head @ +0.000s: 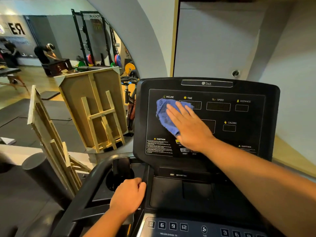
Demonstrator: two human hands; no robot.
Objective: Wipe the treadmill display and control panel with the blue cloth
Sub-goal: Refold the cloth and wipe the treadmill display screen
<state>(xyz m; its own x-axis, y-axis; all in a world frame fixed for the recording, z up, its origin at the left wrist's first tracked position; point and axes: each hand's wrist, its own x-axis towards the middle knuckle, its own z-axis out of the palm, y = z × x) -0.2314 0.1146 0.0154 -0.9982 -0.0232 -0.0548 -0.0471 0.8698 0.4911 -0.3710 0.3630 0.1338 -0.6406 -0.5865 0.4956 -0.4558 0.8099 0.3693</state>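
Note:
The black treadmill display (239, 117) stands upright in front of me, with labels for incline, time, speed, distance and calorie. My right hand (186, 124) lies flat on its left half and presses the blue cloth (164, 115) against the screen, just under the incline label. The cloth sticks out to the left of my fingers. Below, the control panel (172, 226) shows numbered buttons and a fan button. My left hand (128, 195) is closed around the left edge of the console frame, beside the cup holder (118, 178).
A large mirror (68, 57) on the left reflects a gym with a rack, weight plates and a person bending over. Wooden frames (51, 134) lean against it. A black foam roller (41, 171) stands at the lower left. A grey door (213, 40) is behind the display.

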